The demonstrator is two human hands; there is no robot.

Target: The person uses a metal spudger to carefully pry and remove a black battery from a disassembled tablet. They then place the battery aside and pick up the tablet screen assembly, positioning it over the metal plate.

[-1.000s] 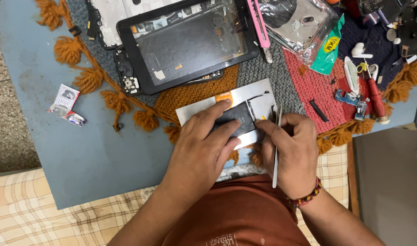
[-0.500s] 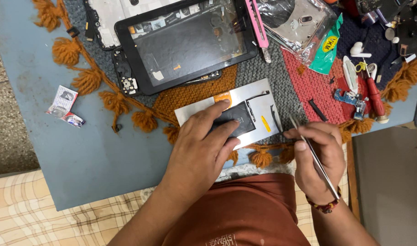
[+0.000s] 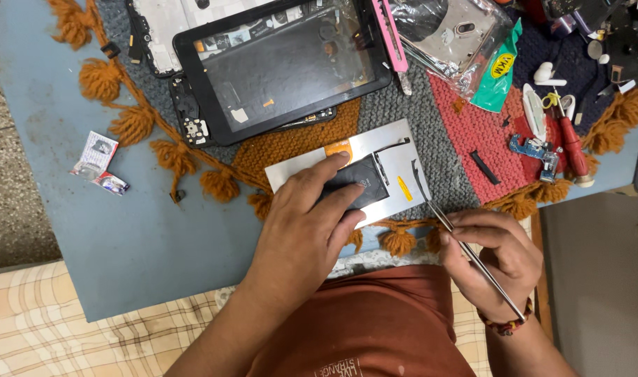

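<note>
At the near edge of the woven mat (image 3: 402,119), a silver back panel (image 3: 395,157) lies flat with a black battery (image 3: 364,183) set in it. The left hand (image 3: 301,230) lies spread over the panel's near left part, fingers pressing down on the battery, so most of the battery and the panel's lower left corner are hidden. An orange patch (image 3: 338,148) shows just past the fingertips, a small yellow strip (image 3: 404,188) just right of the battery. A thin black cable strip (image 3: 418,178) runs along the panel's right side.

The right hand (image 3: 490,262) is closed around thin metal tweezers (image 3: 472,255), held like a pen; the tip sits at the panel's near right edge by the cable strip, and whether it touches can't be told. A bead bracelet (image 3: 504,324) is on that wrist.

Further out: a black tablet (image 3: 284,66) with a dark screen, its top cut off by the frame edge, lying over a white frame part (image 3: 169,24) that is mostly hidden. A pink tool (image 3: 388,31) lies right of the tablet. A plastic bag holding a phone shell (image 3: 451,35) is hard to read through glare. A red-handled screwdriver (image 3: 573,146) and a small blue circuit board (image 3: 531,148) lie on the red mat section. The far right clutter is too small to make out. A small crumpled wrapper (image 3: 95,162) lies on the blue tabletop (image 3: 151,244), well left.
</note>
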